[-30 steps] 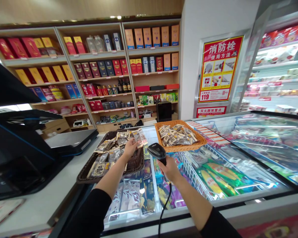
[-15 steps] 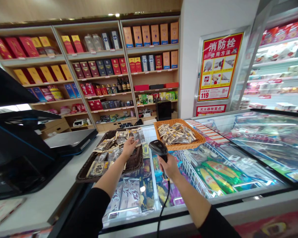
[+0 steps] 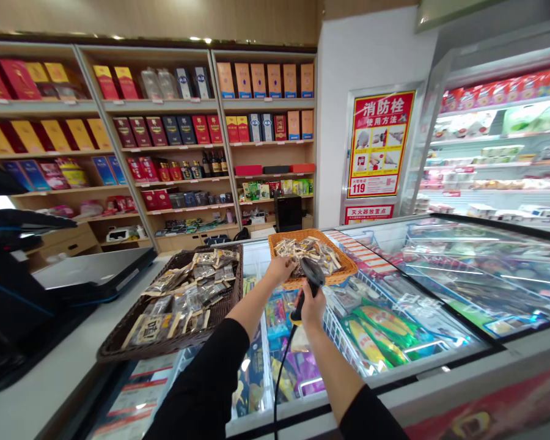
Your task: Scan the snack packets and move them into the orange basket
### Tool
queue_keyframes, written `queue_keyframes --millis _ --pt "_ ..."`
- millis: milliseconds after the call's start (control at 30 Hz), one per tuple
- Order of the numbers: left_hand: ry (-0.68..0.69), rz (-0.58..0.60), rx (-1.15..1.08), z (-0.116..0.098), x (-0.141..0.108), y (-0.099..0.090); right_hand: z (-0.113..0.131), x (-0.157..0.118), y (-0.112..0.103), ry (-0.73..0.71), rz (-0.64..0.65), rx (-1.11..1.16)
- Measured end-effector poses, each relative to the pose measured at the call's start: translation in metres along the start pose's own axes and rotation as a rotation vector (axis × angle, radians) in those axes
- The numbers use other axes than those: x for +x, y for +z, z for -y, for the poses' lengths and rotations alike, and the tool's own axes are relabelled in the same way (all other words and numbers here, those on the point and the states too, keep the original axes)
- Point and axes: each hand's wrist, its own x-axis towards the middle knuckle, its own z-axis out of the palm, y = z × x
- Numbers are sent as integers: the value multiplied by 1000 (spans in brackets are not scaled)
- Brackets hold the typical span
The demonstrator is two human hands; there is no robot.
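From where I stand, the person's left hand (image 3: 281, 269) is at the near left rim of the orange wicker basket (image 3: 351, 267), in the middle of the frame. Its fingers are bent over the small snack packets (image 3: 324, 255) heaped in there; I can't tell whether they've closed on a packet. The right hand (image 3: 312, 307), just below and to the right, has its fingers wrapped firmly around the handle of a black barcode scanner (image 3: 312, 273). The scanner's head points up and overlaps the basket's near edge from here, and a dark cable (image 3: 280, 373) runs from it to the bottom of the frame. Both arms wear black sleeves (image 3: 206, 382).

Left of centre sits a dark brown wicker basket (image 3: 231, 299), with more packets (image 3: 190, 299) spread over its bottom. Under the glass of the chest freezer (image 3: 481, 394), right of the scanner, lie green and yellow corn packs (image 3: 376, 336). A flat scale (image 3: 91, 272) sits at the left, on the white counter (image 3: 68, 379). Across the upper left stand shelves of boxes, with 6 orange-and-blue boxes (image 3: 258, 80) in the top right bay. A red and yellow poster (image 3: 380, 145) marked 119 hangs at upper right.
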Motion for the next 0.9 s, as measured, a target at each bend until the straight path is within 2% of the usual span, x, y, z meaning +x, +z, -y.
queue_keyframes --millis 100,200,300,400,500,633,767,900 --pt "3 -86 -12 25 -8 -17 -3 -4 3 -1 40 -15" --pt "-115 -114 135 71 -27 -52 -4 -15 9 -26 143 -37" --pt "-200 -39 336 119 -56 -77 -3 -28 15 -39 281 -65" --pt "-218 105 423 148 -80 -80 -3 -34 17 -60 365 -93" --pt "-215 96 444 154 -87 -75 -3 -35 14 -41 360 -63" --pt "-283 79 438 143 -84 -78 -4 -33 10 -24 302 -31" --pt "-336 69 448 133 -91 -85 -7 -33 9 -20 320 -49" --pt "-453 -52 455 127 -97 -81 -10 -32 8 -25 327 -52"
